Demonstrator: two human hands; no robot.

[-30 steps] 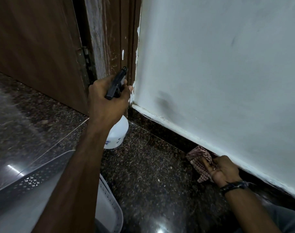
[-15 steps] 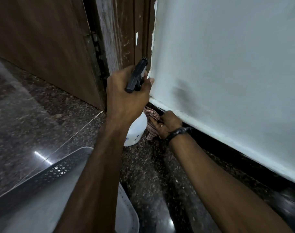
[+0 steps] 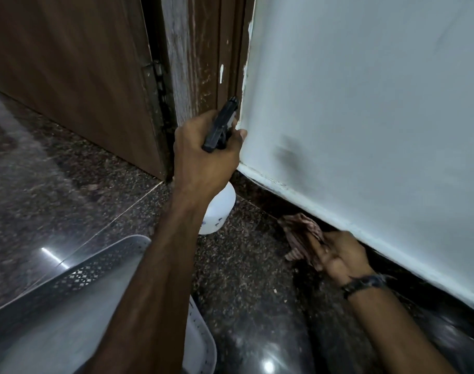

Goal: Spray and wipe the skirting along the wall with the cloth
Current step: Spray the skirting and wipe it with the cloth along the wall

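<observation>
Nearest the wearer, a perforated white basket [image 3: 101, 268] sits on the dark floor, well apart from the skirting [image 3: 260, 190]; further out, the right hand [image 3: 341, 255] is closed around the checked cloth [image 3: 300, 233], pressing it on the skirting below the white wall [image 3: 365, 103]; beyond, the left hand [image 3: 203, 157] clasps the spray bottle [image 3: 219, 209], nozzle toward the door frame [image 3: 200, 63]. Wiping appears in hand; next, presumably, a spray on the unwiped run, then the cloth follows.
</observation>
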